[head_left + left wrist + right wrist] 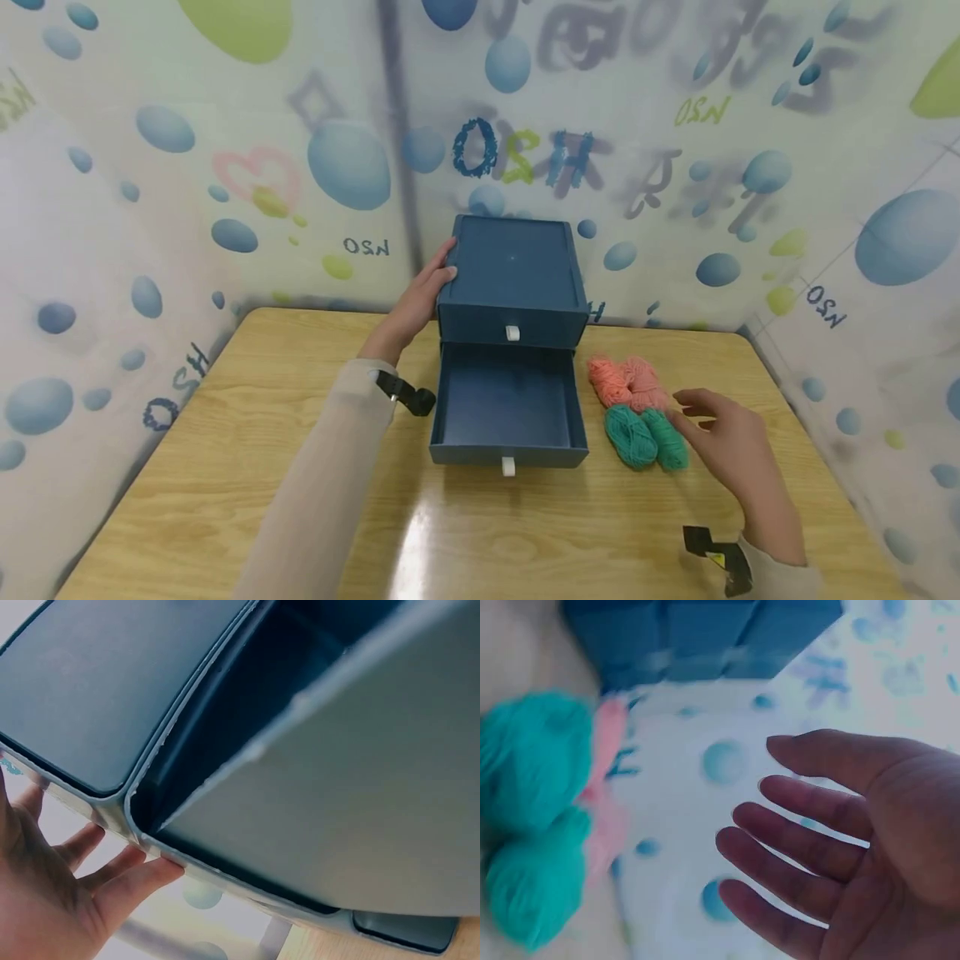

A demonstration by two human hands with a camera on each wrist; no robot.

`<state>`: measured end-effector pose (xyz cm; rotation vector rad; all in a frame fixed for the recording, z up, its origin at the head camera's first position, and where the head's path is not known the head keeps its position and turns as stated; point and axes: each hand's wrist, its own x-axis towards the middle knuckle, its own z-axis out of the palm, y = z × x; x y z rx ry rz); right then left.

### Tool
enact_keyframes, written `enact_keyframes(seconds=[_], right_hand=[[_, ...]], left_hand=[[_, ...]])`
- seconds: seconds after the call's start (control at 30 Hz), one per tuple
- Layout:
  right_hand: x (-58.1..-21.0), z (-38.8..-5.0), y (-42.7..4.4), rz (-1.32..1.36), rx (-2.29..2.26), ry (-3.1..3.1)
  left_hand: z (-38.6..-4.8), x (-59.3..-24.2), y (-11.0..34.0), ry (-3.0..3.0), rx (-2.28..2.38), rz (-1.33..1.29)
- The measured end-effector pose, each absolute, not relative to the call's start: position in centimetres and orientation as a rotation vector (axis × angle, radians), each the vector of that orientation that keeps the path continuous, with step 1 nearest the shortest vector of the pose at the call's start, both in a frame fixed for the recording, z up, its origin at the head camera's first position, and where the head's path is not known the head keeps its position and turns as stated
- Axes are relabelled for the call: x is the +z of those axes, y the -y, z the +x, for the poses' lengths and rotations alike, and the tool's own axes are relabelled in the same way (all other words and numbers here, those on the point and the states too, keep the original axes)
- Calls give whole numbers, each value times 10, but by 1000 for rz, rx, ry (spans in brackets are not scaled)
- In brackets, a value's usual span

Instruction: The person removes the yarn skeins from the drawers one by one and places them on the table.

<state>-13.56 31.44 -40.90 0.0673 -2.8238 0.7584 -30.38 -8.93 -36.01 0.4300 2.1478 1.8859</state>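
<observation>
A dark blue drawer box [510,267] stands at the back of the table, its lower drawer [507,457] pulled out with nothing inside. The drawer above it is closed. My left hand [414,304] rests against the box's left side with the fingers spread; in the left wrist view the fingertips [161,874] touch its side wall. Right of the drawer lie two pink yarn skeins [630,383] and two teal yarn skeins [647,437]. My right hand [731,442] hovers just right of the yarn, holding nothing, its fingers relaxed in the right wrist view.
The box stands on a light wooden table [300,467]. A wall covering [352,167] with blue and green bubble shapes closes off the back and both sides. White pull tabs [508,467] sit on the drawer fronts.
</observation>
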Motion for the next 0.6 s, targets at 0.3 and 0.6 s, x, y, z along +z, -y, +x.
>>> enact_keyframes(seconds=[0.3, 0.6], right_hand=[[-384, -116, -264, 233, 875, 2748], [-375, -95, -207, 337, 614, 2752]], left_hand=[[-315, -378, 92, -2180, 1886, 411], [-318, -379, 89, -2177, 1900, 433]])
